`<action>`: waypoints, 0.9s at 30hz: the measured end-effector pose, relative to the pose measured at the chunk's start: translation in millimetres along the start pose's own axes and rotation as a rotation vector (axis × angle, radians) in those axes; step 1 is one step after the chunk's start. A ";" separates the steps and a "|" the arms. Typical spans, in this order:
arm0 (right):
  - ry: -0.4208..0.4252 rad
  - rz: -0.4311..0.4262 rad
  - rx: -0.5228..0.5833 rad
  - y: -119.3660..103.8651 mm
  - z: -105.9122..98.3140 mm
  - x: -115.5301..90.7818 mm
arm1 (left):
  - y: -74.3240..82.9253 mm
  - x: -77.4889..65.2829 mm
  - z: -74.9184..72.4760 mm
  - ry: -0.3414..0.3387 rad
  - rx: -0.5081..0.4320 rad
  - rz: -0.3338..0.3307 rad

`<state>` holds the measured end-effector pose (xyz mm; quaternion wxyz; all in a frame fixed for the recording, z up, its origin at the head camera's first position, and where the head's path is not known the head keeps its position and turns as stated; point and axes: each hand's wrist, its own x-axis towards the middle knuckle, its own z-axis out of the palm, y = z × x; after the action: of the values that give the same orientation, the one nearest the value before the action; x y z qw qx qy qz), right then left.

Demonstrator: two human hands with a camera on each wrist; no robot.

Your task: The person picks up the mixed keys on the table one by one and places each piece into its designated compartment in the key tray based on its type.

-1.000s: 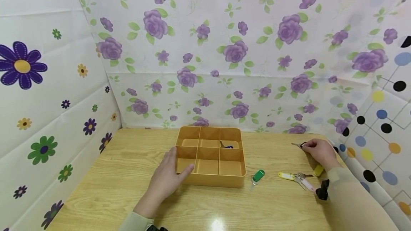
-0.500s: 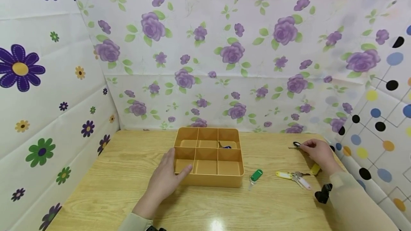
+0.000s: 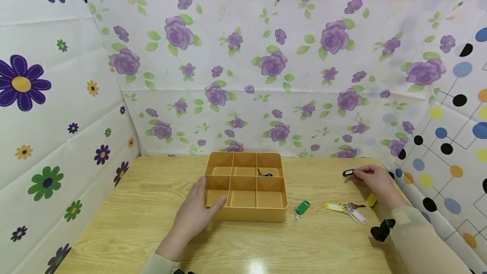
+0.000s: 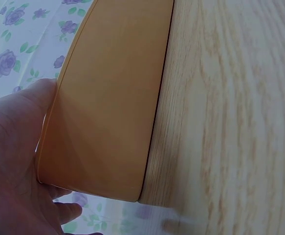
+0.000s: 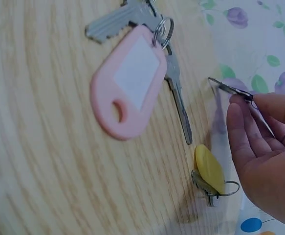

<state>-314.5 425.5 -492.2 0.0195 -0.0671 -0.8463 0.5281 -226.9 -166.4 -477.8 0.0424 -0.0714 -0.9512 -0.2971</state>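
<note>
A tan box (image 3: pixel 249 215) with several compartments stands mid-table. My left hand (image 3: pixel 192 215) rests at its front left corner, fingers along the left side and thumb over the front rim. A key with a blue tag (image 3: pixel 268 175) lies in the back right compartment. On the far right, my right hand (image 3: pixel 377 182) pinches a key with a black tag (image 3: pixel 348 172) between thumb and fingertips, just above the table. Below that hand lies a yellow key tag (image 5: pixel 210 169) with its key. Nearer are keys with a pink tag (image 5: pixel 127 85) and another yellow tag (image 3: pixel 334 207).
A key with a green tag (image 3: pixel 302 207) lies on the wooden table (image 3: pixel 236 248) right of the box. A purple-flowered sheet (image 3: pixel 243 75) hangs behind the table. A dotted sheet (image 3: pixel 449 151) closes off the right side, close to my right hand.
My right fingers have turned the black-tagged key: its tag now shows its white label, and the key points down. My left hand stays at the box. The view has shifted slightly.
</note>
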 end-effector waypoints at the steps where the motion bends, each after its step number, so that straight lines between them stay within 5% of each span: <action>1: -0.001 0.000 0.008 -1.2 -0.1 -1.2 | 0.1 0.2 0.1 -0.001 0.000 0.000; 16: -0.028 -0.016 0.267 -23.6 14.0 -6.5 | -0.4 -1.0 -0.6 -0.002 0.001 0.000; 27: -0.069 -0.054 0.262 -52.6 31.3 -13.3 | -0.2 -0.6 -0.1 0.002 -0.003 0.002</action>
<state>-309.4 373.0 -458.4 0.0130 -0.0229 -0.7718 0.6354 -226.3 -166.8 -478.0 0.0437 -0.0721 -0.9507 -0.2984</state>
